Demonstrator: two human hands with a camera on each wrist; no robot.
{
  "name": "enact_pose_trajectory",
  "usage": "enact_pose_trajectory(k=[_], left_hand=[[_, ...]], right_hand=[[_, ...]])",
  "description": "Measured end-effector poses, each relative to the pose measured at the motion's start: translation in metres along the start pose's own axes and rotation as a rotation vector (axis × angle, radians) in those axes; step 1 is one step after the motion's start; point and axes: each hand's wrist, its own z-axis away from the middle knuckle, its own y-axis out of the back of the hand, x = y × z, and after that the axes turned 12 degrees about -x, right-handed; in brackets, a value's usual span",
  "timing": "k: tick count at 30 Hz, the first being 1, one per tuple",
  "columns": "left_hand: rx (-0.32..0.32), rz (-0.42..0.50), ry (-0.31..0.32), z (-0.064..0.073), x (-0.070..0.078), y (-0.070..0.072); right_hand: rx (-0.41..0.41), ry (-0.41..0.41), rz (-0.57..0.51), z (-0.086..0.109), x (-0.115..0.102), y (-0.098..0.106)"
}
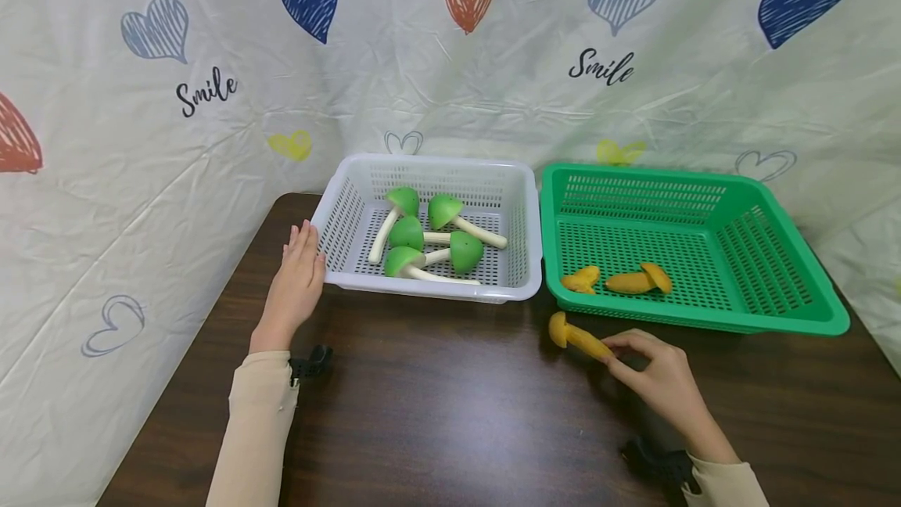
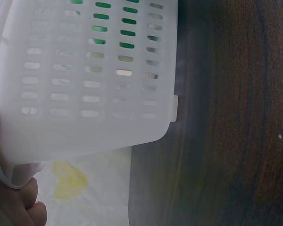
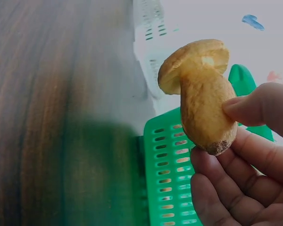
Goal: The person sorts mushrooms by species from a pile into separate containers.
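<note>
My right hand (image 1: 659, 378) pinches the stem end of a yellow-brown toy mushroom (image 1: 579, 339) between thumb and fingers, just in front of the green basket (image 1: 763, 321). In the right wrist view the mushroom (image 3: 205, 103) has its cap pointing up and away from the palm. Inside the green basket lie a yellow mushroom piece (image 1: 581, 280) and another yellow-brown mushroom (image 1: 633, 281). My left hand (image 1: 296, 284) rests with extended fingers against the left rim of the white basket (image 1: 429, 289). Several green-capped mushrooms (image 1: 406, 234) with white stems lie in that basket.
Both baskets stand side by side at the back of the dark wooden table (image 1: 436, 397), their near edges almost touching. Behind them hangs a white cloth (image 1: 394, 61) printed with hearts and the word Smile. It also drops along the table's left side.
</note>
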Motion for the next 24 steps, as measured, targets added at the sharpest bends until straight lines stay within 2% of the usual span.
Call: enact_pose_trajectory(k=[13,24], left_hand=[[0.004,0.001,0.002,0.0,0.002,0.0],[0.001,0.002,0.003,0.0,0.002,0.0]], right_hand=[[0.066,0.076,-0.022,-0.001,-0.01,0.008],[0.123,0.125,-0.084,-0.004,-0.022,0.02]])
